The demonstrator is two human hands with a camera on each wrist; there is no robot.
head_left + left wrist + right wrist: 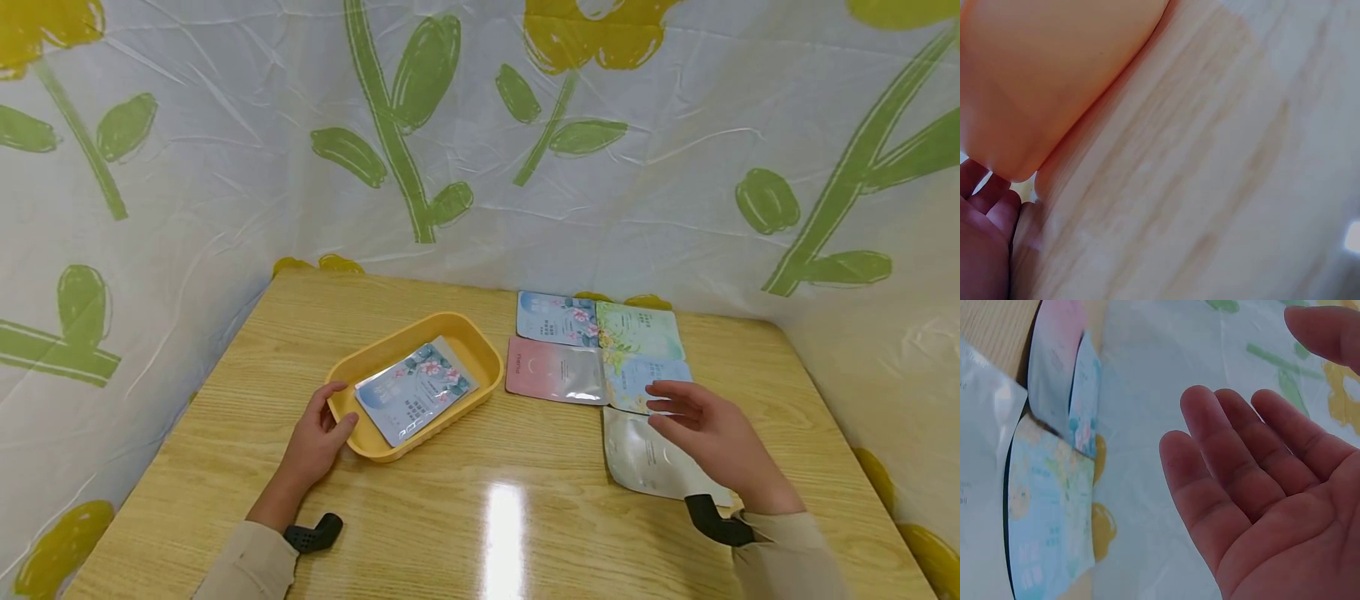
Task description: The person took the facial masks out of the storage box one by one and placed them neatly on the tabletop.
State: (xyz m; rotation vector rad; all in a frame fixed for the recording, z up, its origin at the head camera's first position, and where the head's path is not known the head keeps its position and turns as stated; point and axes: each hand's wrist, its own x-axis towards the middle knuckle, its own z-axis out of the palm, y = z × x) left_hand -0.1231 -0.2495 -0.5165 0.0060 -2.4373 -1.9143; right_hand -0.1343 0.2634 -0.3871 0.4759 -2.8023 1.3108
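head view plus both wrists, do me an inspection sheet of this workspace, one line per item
surface: wood-grain table, glare streak toward the near edge
job's things: yellow tray holding stacked sachets; to its right, on the table, five more: blue floral sachet, green sachet, pink sachet, blue-and-yellow sachet, silver sachet
clutter: nothing seen
grips: left grip pinches the tray's left end; right grip holds nothing, fingers relaxed
cables: nothing seen
surroundings: flower-print sheet behind and on both sides

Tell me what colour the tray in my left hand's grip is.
The tray is plain yellow, seen best in the head view.
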